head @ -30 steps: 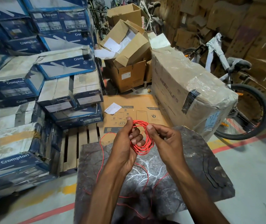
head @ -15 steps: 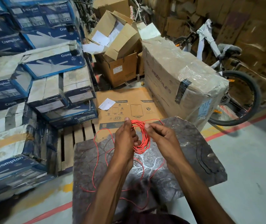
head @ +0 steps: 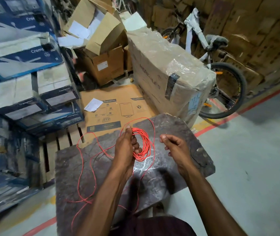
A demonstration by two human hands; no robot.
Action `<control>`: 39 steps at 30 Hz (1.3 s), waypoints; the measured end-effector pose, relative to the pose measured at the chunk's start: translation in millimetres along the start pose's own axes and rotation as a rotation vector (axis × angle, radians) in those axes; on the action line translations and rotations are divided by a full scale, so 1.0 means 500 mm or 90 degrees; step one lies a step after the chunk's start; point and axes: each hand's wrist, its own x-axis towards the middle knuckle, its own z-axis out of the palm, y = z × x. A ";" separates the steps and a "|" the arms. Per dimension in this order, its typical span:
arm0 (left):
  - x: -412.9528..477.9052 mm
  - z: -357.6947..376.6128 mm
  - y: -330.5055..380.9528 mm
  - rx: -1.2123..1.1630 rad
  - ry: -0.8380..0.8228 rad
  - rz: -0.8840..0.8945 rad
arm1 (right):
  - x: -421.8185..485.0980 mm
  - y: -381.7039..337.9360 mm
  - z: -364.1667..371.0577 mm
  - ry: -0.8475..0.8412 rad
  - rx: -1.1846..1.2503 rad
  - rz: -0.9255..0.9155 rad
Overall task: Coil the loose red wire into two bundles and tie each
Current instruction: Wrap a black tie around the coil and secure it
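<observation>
My left hand (head: 126, 147) grips a coil of red wire (head: 144, 145) of several turns, held upright above the dark stone slab (head: 178, 167). My right hand (head: 175, 147) hovers to the right of the coil, apart from it, fingers loosely curled with nothing in them. One wide loop of wire arcs over the top of the coil and down its right side. Loose red wire (head: 88, 167) trails from the coil across the left part of the slab and hangs down past its near edge.
Blue and white cartons (head: 25, 82) are stacked at left beside a wooden pallet (head: 59, 147). A flat brown carton (head: 118, 106) lies beyond the slab. A large plastic-wrapped box (head: 169, 72) and a bicycle (head: 221, 74) stand at right. Grey floor with a red line lies right.
My right hand has let go of the coil and moved away to the right. The left hand keeps hold of the coil. The camera has tilted down.
</observation>
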 end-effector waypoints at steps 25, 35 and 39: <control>0.065 0.065 -0.223 -0.016 0.034 -0.155 | 0.103 0.212 -0.225 0.179 -0.635 0.046; 0.069 0.064 -0.212 -0.018 0.039 -0.156 | 0.097 0.190 -0.187 0.208 -0.538 0.014; 0.068 0.066 -0.197 -0.086 0.019 -0.180 | 0.065 0.160 -0.152 0.200 -0.420 -0.082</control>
